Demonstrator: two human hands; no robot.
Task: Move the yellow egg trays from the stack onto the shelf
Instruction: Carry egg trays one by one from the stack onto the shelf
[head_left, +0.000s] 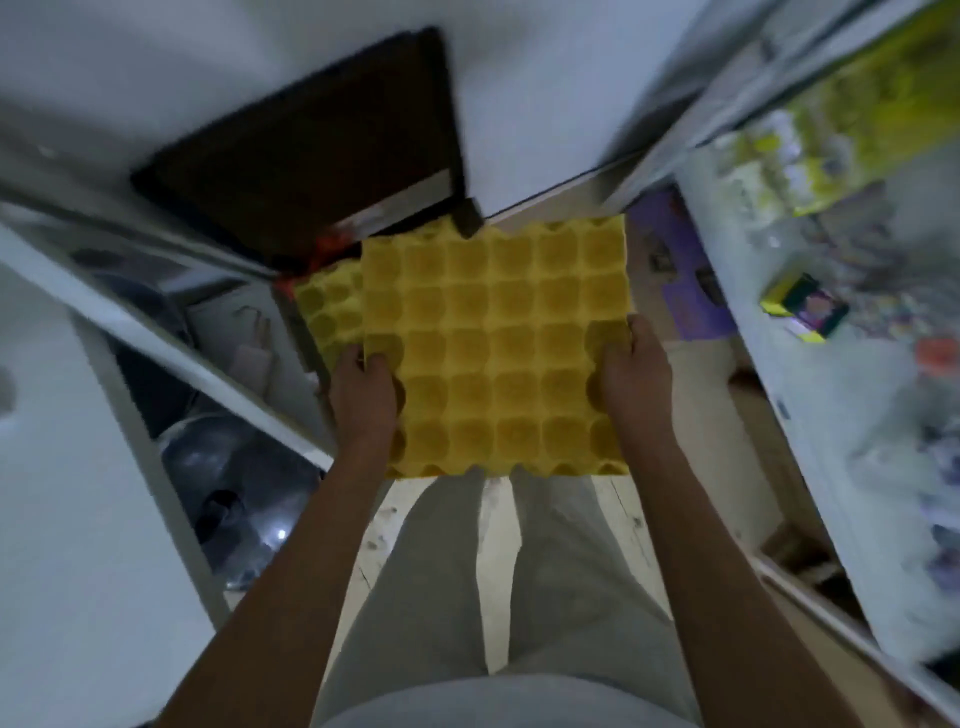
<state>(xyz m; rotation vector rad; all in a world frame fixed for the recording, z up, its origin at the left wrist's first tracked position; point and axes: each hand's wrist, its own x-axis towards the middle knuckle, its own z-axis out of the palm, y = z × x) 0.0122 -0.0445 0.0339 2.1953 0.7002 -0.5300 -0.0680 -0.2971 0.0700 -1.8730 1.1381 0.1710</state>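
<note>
A yellow egg tray (498, 348) with a grid of cups is held flat in front of me, above the floor. My left hand (363, 395) grips its left edge and my right hand (634, 384) grips its right edge. Lower down and to the left, part of the yellow tray stack (327, 312) shows past the held tray's left edge. A white shelf unit (810, 364) runs along the right side. The picture is blurred.
Another white shelf unit (171, 332) on the left holds clear bags and dark items. A dark brown board (311, 156) leans at the back. A purple box (685, 280) lies on the floor at the right. My legs in grey trousers (498, 597) stand below.
</note>
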